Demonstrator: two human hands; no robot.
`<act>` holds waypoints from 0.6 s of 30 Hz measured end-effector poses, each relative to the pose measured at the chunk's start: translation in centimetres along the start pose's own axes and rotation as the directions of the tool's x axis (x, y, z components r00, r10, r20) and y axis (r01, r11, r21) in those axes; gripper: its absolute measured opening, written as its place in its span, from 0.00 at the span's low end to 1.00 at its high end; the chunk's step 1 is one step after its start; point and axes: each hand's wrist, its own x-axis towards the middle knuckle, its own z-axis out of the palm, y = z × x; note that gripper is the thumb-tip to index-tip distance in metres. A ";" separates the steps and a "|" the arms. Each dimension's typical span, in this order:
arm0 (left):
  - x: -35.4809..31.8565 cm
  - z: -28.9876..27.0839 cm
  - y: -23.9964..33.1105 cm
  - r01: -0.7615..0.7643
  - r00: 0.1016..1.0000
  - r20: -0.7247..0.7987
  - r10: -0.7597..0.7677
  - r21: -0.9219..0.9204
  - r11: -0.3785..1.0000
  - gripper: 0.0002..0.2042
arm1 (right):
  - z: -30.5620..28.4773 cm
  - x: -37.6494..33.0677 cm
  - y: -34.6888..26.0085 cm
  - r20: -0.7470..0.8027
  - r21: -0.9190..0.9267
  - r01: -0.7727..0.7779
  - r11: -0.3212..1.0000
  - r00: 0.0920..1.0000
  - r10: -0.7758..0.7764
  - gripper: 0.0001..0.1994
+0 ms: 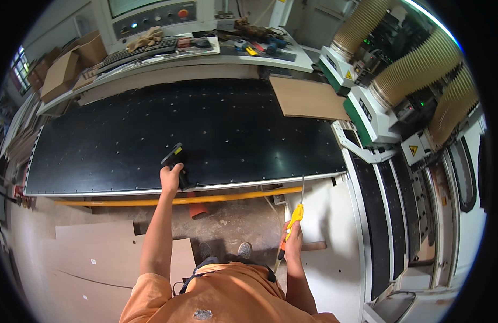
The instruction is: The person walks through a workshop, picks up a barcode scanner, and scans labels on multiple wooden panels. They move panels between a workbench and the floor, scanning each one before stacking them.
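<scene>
My left hand [171,175] grips a black pistol-shaped device [174,155] with a small yellow label, probably a handheld scanner. It is held over the front edge of the black machine bed [222,134]. Closed around a yellow air blow gun [295,215] is my right hand [293,239], lower down and to the right, in front of the bed. The gun's long thin metal nozzle points up toward the bed's edge, and an orange and black fitting shows beneath my fingers. The bed surface is dotted with small holes.
A brown board [308,98] lies at the bed's far right. White machine heads [370,110] with ribbed hoses stand beside it. Along the bed's front runs a yellow bar [227,197]. Behind are a keyboard [138,54], tools and cardboard boxes [60,75]. Large panels [98,258] lie at lower left.
</scene>
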 end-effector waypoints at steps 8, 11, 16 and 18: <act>-0.5 0.1 1.1 0.025 0.999 -0.031 -0.024 0.019 1.000 0.12 | -4.0 2.6 -1.2 -0.100 0.052 -0.004 0.999 0.995 0.009 0.26; -0.3 0.1 0.9 0.004 0.999 -0.036 -0.003 0.024 1.000 0.13 | -5.0 3.4 -0.9 -0.105 0.021 -0.032 0.999 0.994 0.034 0.26; 0.1 0.1 0.3 0.025 1.000 -0.016 -0.025 0.011 1.000 0.12 | -3.4 2.5 0.4 -0.172 -0.006 -0.013 1.000 0.985 0.012 0.28; 0.1 0.1 0.2 0.044 0.999 -0.027 -0.043 0.010 0.999 0.11 | -4.0 3.0 0.4 -0.132 0.028 -0.061 0.998 0.989 0.064 0.28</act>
